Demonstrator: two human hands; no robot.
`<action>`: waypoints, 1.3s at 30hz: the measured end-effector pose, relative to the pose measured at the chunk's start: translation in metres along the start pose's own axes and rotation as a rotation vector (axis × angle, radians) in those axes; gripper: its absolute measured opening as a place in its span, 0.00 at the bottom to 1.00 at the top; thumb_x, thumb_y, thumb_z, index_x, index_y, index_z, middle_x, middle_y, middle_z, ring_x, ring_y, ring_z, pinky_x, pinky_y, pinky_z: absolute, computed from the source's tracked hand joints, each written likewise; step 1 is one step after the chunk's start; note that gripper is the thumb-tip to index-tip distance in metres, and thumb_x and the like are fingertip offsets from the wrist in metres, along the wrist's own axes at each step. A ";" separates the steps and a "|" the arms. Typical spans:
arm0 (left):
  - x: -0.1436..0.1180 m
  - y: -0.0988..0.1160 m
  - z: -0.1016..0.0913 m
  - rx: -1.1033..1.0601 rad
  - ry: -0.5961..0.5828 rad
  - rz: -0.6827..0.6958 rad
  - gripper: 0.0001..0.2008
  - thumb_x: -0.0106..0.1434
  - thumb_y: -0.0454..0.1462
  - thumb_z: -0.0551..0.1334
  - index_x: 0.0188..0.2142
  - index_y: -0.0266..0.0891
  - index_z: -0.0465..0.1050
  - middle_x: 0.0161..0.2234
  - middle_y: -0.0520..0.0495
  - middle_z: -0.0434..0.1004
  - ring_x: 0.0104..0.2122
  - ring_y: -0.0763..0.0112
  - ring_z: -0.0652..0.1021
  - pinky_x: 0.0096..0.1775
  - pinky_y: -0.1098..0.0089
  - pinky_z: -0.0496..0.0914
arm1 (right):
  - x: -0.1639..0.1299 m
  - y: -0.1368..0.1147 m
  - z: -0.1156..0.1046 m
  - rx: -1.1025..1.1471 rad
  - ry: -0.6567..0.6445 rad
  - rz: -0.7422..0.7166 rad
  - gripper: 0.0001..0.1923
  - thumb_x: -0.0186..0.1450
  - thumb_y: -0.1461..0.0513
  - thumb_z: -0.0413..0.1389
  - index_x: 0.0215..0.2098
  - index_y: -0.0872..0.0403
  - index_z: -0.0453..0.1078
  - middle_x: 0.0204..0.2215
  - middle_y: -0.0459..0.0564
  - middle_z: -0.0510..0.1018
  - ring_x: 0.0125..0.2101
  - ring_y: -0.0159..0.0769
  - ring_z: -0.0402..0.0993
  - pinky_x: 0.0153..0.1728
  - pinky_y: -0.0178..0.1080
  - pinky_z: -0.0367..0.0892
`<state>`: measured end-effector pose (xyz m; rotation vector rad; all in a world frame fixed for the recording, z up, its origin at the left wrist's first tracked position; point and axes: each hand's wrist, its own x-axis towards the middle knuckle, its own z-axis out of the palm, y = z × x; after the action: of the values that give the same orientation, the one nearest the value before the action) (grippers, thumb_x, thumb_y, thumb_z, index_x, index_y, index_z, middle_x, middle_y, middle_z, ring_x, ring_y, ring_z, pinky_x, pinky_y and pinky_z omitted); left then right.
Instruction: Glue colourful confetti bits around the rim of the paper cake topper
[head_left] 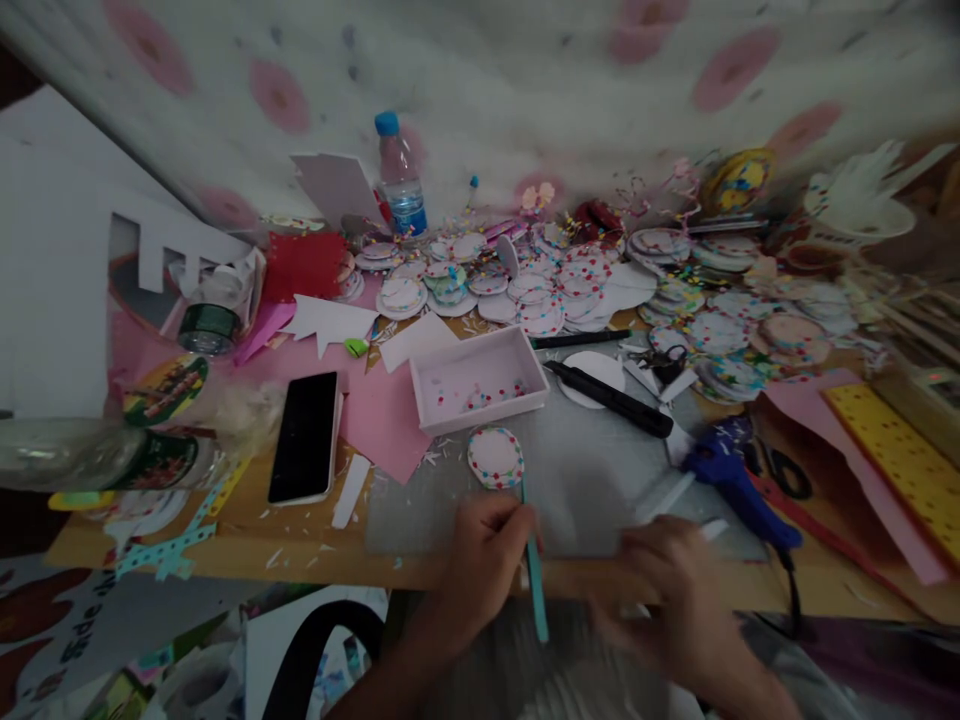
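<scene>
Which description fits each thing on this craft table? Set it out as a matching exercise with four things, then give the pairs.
Things:
1. phone
2. water bottle
3. glue gun
4. teal stick

Descriptions:
A. standing upright at the back, blue cap
B. held in the left hand
C. lying flat, dark screen up, left of the white tray
D. blue, lying near the right hand

Pairs: 1-C, 2-A, 3-D, 4-B

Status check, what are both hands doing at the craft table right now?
Left hand shut on teal stick of the round dotted topper. Right hand blurred near the table edge, grip unclear. Blue glue gun just right of it.
</scene>
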<state>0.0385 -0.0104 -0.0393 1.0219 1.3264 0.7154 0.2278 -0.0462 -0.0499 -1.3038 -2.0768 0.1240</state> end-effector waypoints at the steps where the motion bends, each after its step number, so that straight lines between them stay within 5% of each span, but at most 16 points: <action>1: -0.001 0.001 0.006 0.024 0.003 0.027 0.17 0.57 0.40 0.55 0.14 0.40 0.58 0.15 0.54 0.57 0.19 0.74 0.61 0.25 0.71 0.55 | 0.006 -0.009 0.007 0.031 -0.060 -0.102 0.03 0.61 0.63 0.55 0.30 0.51 0.63 0.24 0.47 0.71 0.27 0.37 0.64 0.33 0.42 0.59; 5: -0.003 0.000 0.022 0.152 0.056 0.195 0.19 0.59 0.36 0.55 0.15 0.40 0.50 0.16 0.56 0.52 0.21 0.75 0.59 0.26 0.70 0.52 | 0.025 -0.016 0.026 0.123 -0.074 -0.272 0.13 0.62 0.73 0.45 0.24 0.51 0.57 0.17 0.44 0.63 0.22 0.35 0.57 0.28 0.39 0.55; 14: -0.002 0.009 0.019 0.265 0.175 0.214 0.21 0.66 0.42 0.53 0.18 0.39 0.59 0.18 0.52 0.63 0.22 0.73 0.64 0.27 0.69 0.54 | 0.036 -0.001 0.047 0.395 0.059 -0.134 0.15 0.57 0.74 0.52 0.22 0.52 0.53 0.17 0.40 0.57 0.21 0.32 0.52 0.25 0.39 0.49; 20: 0.001 -0.010 0.000 -0.119 0.058 -0.114 0.23 0.63 0.50 0.56 0.22 0.35 0.72 0.19 0.49 0.69 0.16 0.78 0.64 0.21 0.72 0.54 | 0.036 -0.002 0.073 0.676 0.355 0.251 0.13 0.65 0.72 0.46 0.32 0.48 0.49 0.23 0.39 0.50 0.23 0.33 0.51 0.24 0.36 0.49; 24: 0.006 -0.017 -0.009 -0.405 0.048 -0.277 0.18 0.56 0.49 0.64 0.31 0.34 0.74 0.24 0.51 0.72 0.13 0.85 0.61 0.18 0.76 0.49 | 0.033 -0.004 0.080 0.831 0.365 0.403 0.10 0.67 0.68 0.46 0.35 0.47 0.50 0.24 0.40 0.51 0.23 0.32 0.52 0.23 0.36 0.50; 29: 0.013 -0.014 -0.007 -0.603 0.049 -0.309 0.18 0.52 0.47 0.68 0.32 0.34 0.70 0.22 0.55 0.69 0.13 0.87 0.59 0.17 0.78 0.47 | 0.031 -0.004 0.076 0.929 0.308 0.440 0.10 0.67 0.66 0.48 0.32 0.48 0.50 0.23 0.40 0.52 0.23 0.32 0.52 0.23 0.36 0.50; 39: 0.022 -0.013 -0.005 -0.649 0.098 -0.346 0.18 0.50 0.45 0.70 0.29 0.35 0.68 0.19 0.58 0.65 0.12 0.89 0.57 0.16 0.80 0.45 | 0.036 0.000 0.074 0.950 0.210 0.334 0.10 0.68 0.66 0.48 0.31 0.49 0.50 0.22 0.39 0.52 0.23 0.32 0.52 0.26 0.36 0.54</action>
<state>0.0353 0.0050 -0.0601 0.2337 1.1900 0.8549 0.1747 0.0026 -0.0894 -0.9641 -1.2981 0.9455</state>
